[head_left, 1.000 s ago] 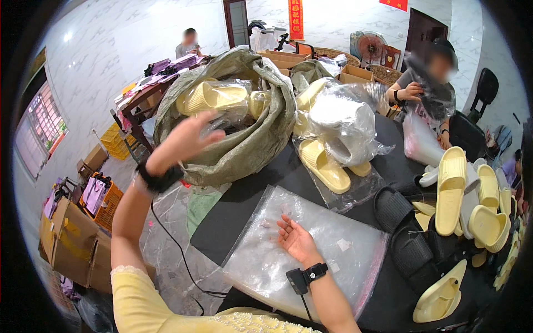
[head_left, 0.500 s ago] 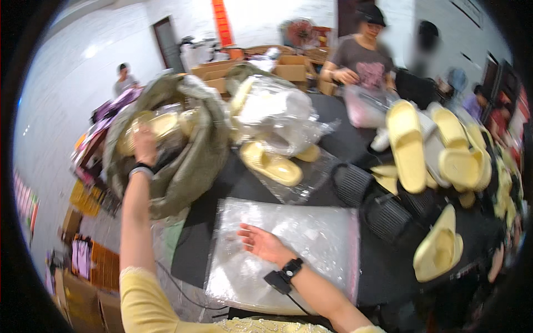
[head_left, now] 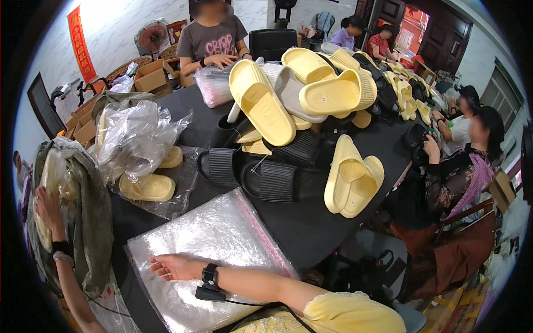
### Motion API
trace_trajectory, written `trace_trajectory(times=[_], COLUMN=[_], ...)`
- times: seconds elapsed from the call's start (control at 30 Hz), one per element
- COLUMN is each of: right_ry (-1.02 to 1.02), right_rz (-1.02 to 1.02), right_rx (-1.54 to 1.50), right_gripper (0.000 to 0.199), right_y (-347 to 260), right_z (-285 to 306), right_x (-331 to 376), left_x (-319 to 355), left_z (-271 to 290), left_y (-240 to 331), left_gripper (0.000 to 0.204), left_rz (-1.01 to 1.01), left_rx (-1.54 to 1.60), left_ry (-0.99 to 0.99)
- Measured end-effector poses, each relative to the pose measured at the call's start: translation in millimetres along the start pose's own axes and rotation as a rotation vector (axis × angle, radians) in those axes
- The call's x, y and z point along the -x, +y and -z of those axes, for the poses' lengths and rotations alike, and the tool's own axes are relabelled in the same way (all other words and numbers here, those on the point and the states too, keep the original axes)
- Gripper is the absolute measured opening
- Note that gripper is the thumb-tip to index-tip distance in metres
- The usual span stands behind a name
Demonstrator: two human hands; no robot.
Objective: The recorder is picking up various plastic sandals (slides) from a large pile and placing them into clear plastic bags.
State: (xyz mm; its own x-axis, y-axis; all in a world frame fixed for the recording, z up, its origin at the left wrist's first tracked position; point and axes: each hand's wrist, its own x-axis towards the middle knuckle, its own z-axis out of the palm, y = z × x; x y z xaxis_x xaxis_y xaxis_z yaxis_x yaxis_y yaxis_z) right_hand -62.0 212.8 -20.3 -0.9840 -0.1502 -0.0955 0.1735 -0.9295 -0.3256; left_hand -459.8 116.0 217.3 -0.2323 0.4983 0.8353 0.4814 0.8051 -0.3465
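At the far left my left hand (head_left: 49,213) is at the mouth of a grey-green woven sack (head_left: 83,222). Its fingers are stretched out flat against yellow slippers in clear wrapping (head_left: 54,175). My right hand (head_left: 175,267) is over a flat stack of clear plastic bags (head_left: 222,227), palm turned sideways, fingers loosely spread and nothing in them. Beyond the stack a yellow slipper (head_left: 147,187) lies partly on a clear bag, beside a crumpled heap of clear plastic (head_left: 130,133). Black slippers (head_left: 269,181) and a yellow pair (head_left: 354,177) lie to the right.
A large pile of yellow, grey and black slippers (head_left: 338,91) covers the far right of the black table (head_left: 300,227). Across it a person in a dark T-shirt (head_left: 211,39) handles pink-tinged plastic bags (head_left: 214,86). More people sit along the right side. Cardboard boxes (head_left: 152,77) stand behind.
The view has swung right, so the sack and bag stack appear farther left. My left hand stays at the sack, now against wrapped slippers near its mouth. My right hand is still over the bags.
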Motion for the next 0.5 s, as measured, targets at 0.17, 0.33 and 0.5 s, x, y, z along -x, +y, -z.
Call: trace_trajectory(times=[0.17,0.33,0.5], right_ry=[-0.013,0.041,0.032], right_rz=[-0.018,-0.033,-0.012], right_rx=[-0.073,-0.035,0.004], right_gripper=[0.022,0.021,0.022], right_y=[5.8,-2.4,0.7], right_z=[-3.2,-13.6,-11.2], right_x=[-7.1,2.1,0.0], left_x=[-46.9,-39.6,10.7], left_z=[97.6,89.0,91.7], left_y=[91.0,218.8,297.4], left_gripper=[0.027,0.028,0.043], left_rz=[0.260,-0.124,-0.142], left_rx=[0.529,0.791,0.610], left_ry=[-0.059,0.059,-0.216])
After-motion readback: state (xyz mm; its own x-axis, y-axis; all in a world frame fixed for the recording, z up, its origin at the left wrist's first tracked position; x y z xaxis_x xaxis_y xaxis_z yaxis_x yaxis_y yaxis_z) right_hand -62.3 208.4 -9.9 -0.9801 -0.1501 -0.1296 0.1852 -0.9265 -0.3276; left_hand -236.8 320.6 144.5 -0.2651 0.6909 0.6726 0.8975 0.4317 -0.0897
